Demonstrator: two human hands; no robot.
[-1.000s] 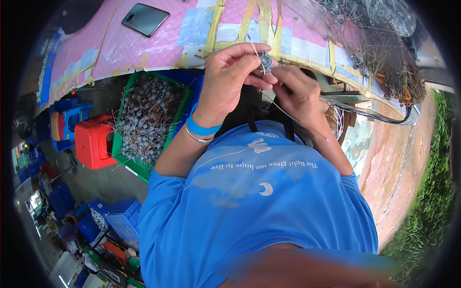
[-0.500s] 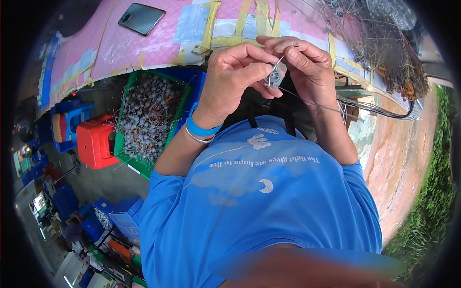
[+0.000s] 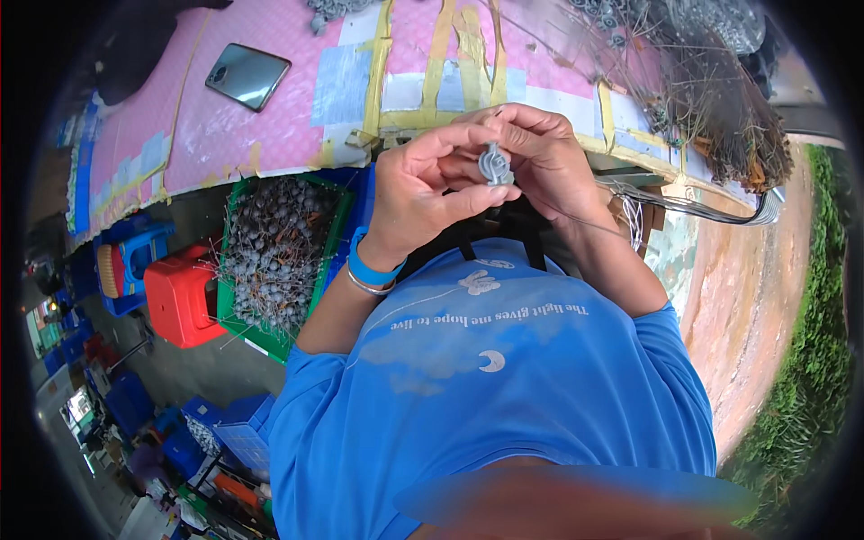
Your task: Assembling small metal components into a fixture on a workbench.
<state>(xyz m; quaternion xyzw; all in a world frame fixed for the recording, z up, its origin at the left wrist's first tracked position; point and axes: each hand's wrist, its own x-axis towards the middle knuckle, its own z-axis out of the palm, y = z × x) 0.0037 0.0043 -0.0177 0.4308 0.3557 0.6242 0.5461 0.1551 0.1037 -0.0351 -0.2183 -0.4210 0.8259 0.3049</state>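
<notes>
A small round grey plastic part [image 3: 495, 166] with raised ridges is held in front of my chest, just off the table's near edge. My left hand [image 3: 430, 175] is closed on it, thumb below and fingers behind. At the part's upper side, my right hand [image 3: 544, 153] pinches with thumb and forefinger; the pinched bit looks like wire, mostly hidden by the fingertips. A thin wire [image 3: 585, 221] extends from beneath my right palm across the wrist.
A phone [image 3: 249, 77] lies on the pink, taped table [image 3: 297, 135]. Grey parts and thin wires pile up at its far right. On my left are a green crate [image 3: 236, 315] of wired grey pieces and a red stool [image 3: 183, 292]. A wire bundle [image 3: 711, 210] juts from the table's right.
Both hands have moved slightly left and lower in view, and the grey part has turned to show its ridged face. The wire end that stuck out above the right fingers is no longer visible.
</notes>
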